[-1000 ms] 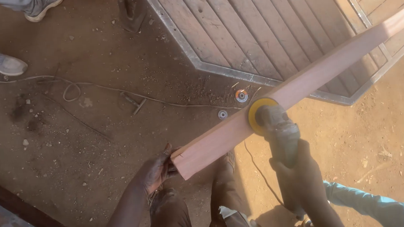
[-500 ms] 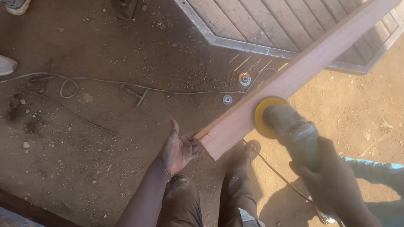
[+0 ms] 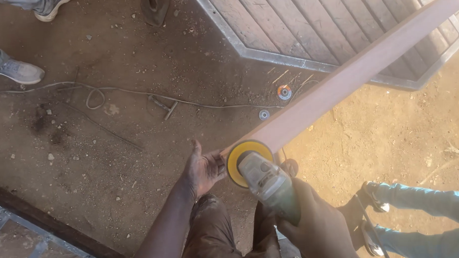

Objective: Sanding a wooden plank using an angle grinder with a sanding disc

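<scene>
Wooden plank [image 3: 341,83] runs long from upper right down to its near end, braced by the open left hand [image 3: 203,169], while the right hand [image 3: 316,220] grips the angle grinder [image 3: 260,174], yellow disc against that end.

Sander [image 3: 262,176] now slid down the long wooden plank [image 3: 351,80] to its very near end, yellow disc [image 3: 247,162] just beside the left hand [image 3: 203,171], no longer well up the board. Left hand shifted from gripping under the end to lying open-palmed against it. Right hand [image 3: 316,223] drawn closer in.
</scene>
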